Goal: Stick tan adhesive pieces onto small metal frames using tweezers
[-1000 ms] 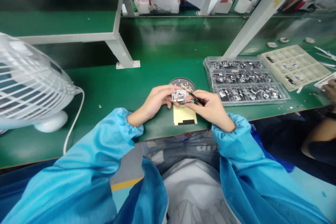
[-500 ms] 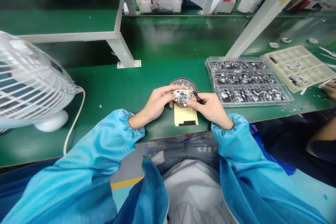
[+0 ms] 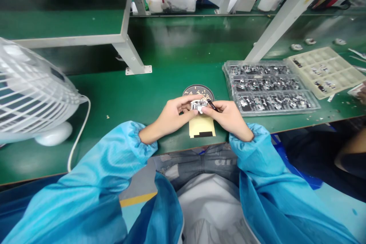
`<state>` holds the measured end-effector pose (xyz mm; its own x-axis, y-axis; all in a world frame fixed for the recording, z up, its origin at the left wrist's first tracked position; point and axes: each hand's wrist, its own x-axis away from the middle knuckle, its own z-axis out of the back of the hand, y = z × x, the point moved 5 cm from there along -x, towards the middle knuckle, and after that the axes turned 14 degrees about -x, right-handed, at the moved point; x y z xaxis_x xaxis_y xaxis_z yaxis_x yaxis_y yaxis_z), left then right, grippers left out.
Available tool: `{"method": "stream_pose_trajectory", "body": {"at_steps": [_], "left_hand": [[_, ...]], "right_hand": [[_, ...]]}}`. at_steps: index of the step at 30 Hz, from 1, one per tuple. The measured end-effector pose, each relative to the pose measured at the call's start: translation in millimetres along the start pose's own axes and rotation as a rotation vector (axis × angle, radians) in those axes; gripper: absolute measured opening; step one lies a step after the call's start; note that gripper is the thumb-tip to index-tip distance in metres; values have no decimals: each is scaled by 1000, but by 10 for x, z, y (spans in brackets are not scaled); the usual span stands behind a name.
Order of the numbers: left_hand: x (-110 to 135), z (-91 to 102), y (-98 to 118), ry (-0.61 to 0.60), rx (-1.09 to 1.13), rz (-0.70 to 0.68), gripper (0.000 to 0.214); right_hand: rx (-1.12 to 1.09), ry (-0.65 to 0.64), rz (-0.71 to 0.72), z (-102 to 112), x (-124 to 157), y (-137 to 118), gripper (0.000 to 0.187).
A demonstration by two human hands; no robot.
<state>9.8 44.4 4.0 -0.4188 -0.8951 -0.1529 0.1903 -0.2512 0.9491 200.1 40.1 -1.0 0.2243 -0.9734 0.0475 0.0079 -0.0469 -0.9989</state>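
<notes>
Between both hands, a small white and silver electronic assembly (image 3: pixel 198 105) is held above the bench. My left hand (image 3: pixel 174 115) grips its left side with fingers and thumb. My right hand (image 3: pixel 228 116) is closed on slim black tweezers (image 3: pixel 212 105) with pale markings, their tip hidden. Its thumb also touches the assembly's lower right edge. Just behind the hands lies a round dark dish (image 3: pixel 187 90) with a perforated pattern, holding several tiny beige pieces. Below the hands, a yellow note pad (image 3: pixel 201 125) with a black strip lies near the bench's front edge.
Right of my hands stands a clear compartment tray (image 3: pixel 271 112) full of small metallic parts. Beyond it is a cream divided tray (image 3: pixel 337 65), with another person's hand at the far right. A white fan (image 3: pixel 37 91) and a shelf leg (image 3: pixel 133 57) stand left.
The assembly has been tilted, so less of its face shows. My left thumb has come down onto its lower edge, and my left fingers have curled. My right hand still holds the tweezers.
</notes>
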Motion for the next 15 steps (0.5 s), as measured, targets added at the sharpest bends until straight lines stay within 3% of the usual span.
{"method": "stream_pose_trajectory", "body": {"at_steps": [15], "left_hand": [[19, 22, 39, 56, -311, -103, 47]], "right_hand": [[-59, -23, -49, 18, 5, 23, 48]]}}
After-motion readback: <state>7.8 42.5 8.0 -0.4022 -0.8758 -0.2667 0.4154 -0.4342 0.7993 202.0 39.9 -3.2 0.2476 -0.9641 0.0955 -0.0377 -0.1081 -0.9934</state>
